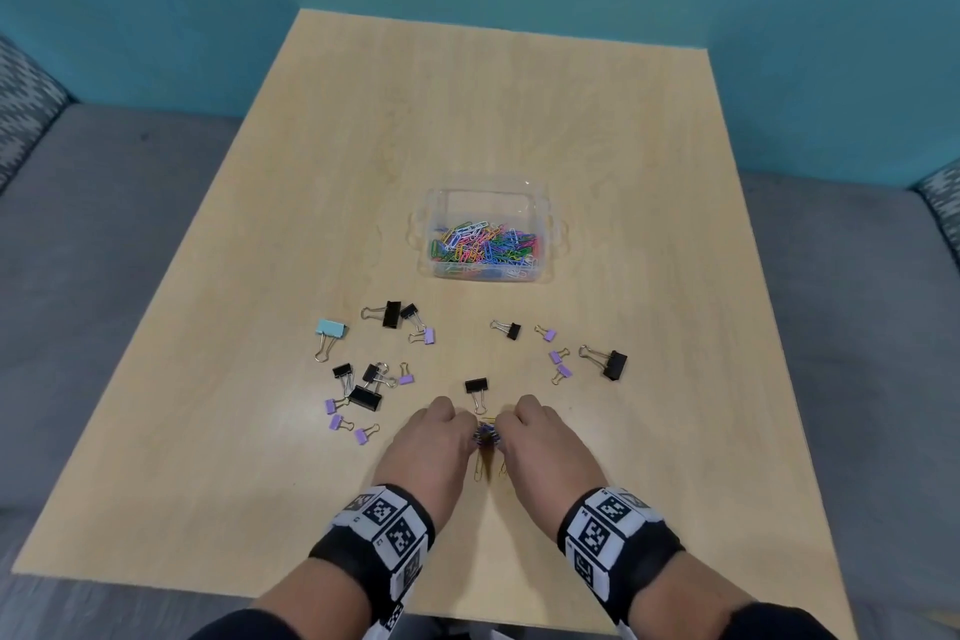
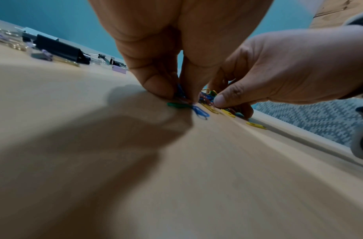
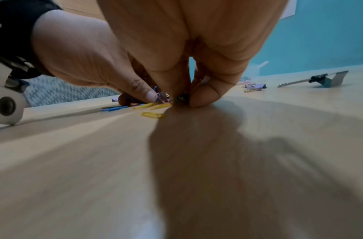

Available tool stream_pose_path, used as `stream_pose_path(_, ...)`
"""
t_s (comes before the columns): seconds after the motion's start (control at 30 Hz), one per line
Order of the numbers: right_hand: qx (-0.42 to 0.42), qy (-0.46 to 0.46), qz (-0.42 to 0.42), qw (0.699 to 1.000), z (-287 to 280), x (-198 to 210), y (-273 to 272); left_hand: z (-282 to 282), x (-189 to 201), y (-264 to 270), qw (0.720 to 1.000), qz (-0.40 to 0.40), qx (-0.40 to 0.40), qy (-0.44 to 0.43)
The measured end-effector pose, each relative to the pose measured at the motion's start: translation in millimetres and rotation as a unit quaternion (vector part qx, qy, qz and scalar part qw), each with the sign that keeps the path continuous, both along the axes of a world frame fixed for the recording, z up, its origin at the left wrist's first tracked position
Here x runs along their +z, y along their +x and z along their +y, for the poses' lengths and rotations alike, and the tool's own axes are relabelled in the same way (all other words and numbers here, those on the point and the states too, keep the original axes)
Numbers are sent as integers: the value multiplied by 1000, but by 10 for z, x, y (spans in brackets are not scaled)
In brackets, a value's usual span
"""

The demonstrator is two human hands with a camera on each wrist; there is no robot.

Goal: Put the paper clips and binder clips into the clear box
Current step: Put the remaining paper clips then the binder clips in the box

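Both hands meet over a small heap of coloured paper clips [image 1: 486, 435] near the table's front middle. My left hand [image 1: 435, 437] pinches clips [image 2: 181, 97] against the wood with thumb and fingers curled. My right hand [image 1: 540, 437] likewise pinches clips [image 3: 181, 98] at its fingertips. A few yellow clips [image 3: 153, 115] and blue ones [image 2: 200, 111] lie loose beside the fingers. The clear box [image 1: 488, 203] stands further back, holding many coloured paper clips. Black, purple and one light-blue binder clip [image 1: 330, 330] are scattered between box and hands.
A black binder clip [image 1: 477, 389] lies just beyond my fingertips. More binder clips cluster at left [image 1: 363, 398] and right [image 1: 608, 361]. The wooden table [image 1: 467, 109] meets a teal wall; grey seating lies on both sides.
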State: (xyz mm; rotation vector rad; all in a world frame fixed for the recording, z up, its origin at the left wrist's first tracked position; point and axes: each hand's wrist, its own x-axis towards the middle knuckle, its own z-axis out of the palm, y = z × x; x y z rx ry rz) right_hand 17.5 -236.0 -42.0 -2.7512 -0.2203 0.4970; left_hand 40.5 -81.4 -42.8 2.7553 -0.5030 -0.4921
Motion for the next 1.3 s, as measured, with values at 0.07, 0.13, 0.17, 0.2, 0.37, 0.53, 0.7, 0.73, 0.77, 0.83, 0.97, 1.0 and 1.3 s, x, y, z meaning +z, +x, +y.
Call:
stream_pose_path(0.07,6,-11,-2,1000,-37,17,21,30,1,19,1000,-5,-11,20)
stream_pose_path(0.13,5,-13,4,1000,-69,60,46,73,2,37,1000,-9,-17,20)
stream_pose_path(0.17,0,-11,6,1000,-89,75,69,94,14,53,1000,-8,-19,15)
stream_pose_path(0.2,-10,-7,25,1000,-107,106,97,115,18,69,1000,-10,-20,14)
stream_pose_path(0.37,-76,95,135,983,-291,226,231,189,68,179,997,75,-6,-17)
stream_pose_path(0.53,-182,251,237,921,-425,351,438,226,224,409,980,159,52,-108)
stream_pose_path(0.7,-208,288,158,921,-496,588,1102,128,462,1128,962,121,131,-205)
stream_pose_path(0.73,-205,278,132,929,-511,615,1264,89,513,1304,960,107,139,-219)
stream_pose_path(0.77,-203,264,105,937,-518,644,1422,43,559,1473,959,91,142,-229)
stream_pose_path(0.83,-199,235,50,950,-504,695,1703,-52,636,1764,964,48,144,-220)
stream_pose_path(0.97,-191,219,17,957,-423,712,2038,-171,679,2077,965,33,143,-217)
stream_pose_path(1.0,-193,217,21,957,-413,704,2045,-163,664,2079,963,41,142,-223)
stream_pose_path(1.3,31,35,-1,999,-443,425,667,319,240,817,993,-42,-53,-97)
